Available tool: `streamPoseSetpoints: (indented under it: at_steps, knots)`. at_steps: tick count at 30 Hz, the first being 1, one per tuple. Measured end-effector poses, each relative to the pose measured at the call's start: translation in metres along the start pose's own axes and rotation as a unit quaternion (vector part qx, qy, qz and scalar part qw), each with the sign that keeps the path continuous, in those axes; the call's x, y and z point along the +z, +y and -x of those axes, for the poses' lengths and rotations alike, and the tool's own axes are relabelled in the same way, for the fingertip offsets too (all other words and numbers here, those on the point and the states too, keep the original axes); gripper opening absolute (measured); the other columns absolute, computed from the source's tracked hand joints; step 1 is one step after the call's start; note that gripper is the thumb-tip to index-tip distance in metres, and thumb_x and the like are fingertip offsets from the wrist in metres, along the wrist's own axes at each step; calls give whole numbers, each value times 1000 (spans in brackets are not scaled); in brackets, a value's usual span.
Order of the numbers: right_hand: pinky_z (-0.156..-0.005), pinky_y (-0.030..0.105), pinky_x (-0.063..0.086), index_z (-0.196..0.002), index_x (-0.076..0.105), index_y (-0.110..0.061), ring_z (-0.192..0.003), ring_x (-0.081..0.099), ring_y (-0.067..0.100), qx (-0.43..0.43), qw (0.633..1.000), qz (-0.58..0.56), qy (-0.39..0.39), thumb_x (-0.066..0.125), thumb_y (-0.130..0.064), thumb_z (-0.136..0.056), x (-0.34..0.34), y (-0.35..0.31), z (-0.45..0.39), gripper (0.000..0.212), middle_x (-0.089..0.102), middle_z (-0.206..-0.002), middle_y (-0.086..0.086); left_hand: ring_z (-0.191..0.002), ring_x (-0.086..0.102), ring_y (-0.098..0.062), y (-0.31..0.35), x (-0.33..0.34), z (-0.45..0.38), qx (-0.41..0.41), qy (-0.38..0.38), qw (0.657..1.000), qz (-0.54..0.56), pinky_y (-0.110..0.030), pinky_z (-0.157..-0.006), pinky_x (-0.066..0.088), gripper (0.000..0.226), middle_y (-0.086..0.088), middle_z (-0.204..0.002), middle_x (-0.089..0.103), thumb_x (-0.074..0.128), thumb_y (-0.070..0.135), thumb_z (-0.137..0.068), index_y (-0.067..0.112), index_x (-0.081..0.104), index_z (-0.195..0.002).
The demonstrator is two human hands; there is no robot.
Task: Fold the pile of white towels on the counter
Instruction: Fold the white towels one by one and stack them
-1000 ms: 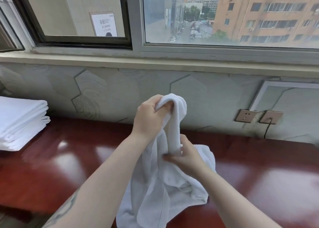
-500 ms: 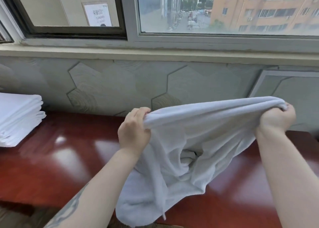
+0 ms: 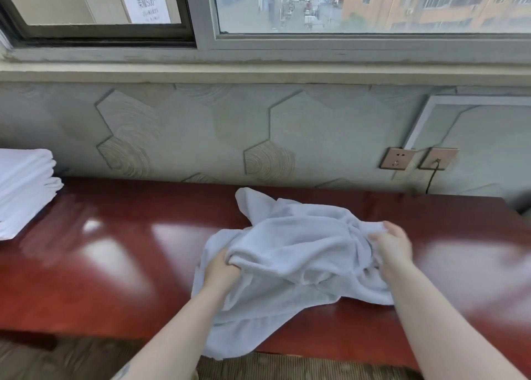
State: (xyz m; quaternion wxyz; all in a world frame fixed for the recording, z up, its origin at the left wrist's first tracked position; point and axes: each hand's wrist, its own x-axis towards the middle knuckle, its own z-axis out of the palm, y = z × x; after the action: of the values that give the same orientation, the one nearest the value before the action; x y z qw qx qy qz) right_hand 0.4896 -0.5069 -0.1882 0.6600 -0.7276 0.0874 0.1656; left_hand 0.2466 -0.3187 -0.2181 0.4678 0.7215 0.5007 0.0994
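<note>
Glossy red-brown counter [image 3: 115, 264] under window. Crumpled white towel [image 3: 293, 253] lies mid-counter, near edge overhanging. Left hand [image 3: 221, 270] and right hand [image 3: 390, 247] each grip bunched cloth, fingers curled. Advice: pull corners apart, flatten first.

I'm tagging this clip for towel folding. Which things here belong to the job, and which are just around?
Part of the job:
- crumpled white towel on the counter
- left hand and right hand, both gripping it
- stack of folded towels, far left

Just around:
- two wall sockets
- black cable
- paper notice in the window
</note>
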Motion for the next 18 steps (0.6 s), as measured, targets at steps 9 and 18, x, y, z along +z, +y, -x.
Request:
streamPoseSetpoints:
  at_steps: [9, 18]
  knots:
    - [-92, 32, 45, -95, 69, -19, -102, 57, 12, -356, 882, 220, -215, 61, 3, -72, 64, 44, 109, 33, 65, -100, -9, -123, 40, -37, -58, 14, 35, -277, 136, 949, 62, -44, -100, 38, 108, -18, -139, 36, 90, 43, -59, 14, 26, -141]
    - [-114, 51, 6, -136, 34, -39, -147, 8, 14, -441, 637, 545, -320, 60, -16, -84, 104, 81, 138, 63, 23, -149, -8, -87, 73, -29, -26, -12, 45, -97, -89, 925, 356, -30, -66, 55, 39, -16, -96, 74, 80, 19, -68, 4, 73, -103]
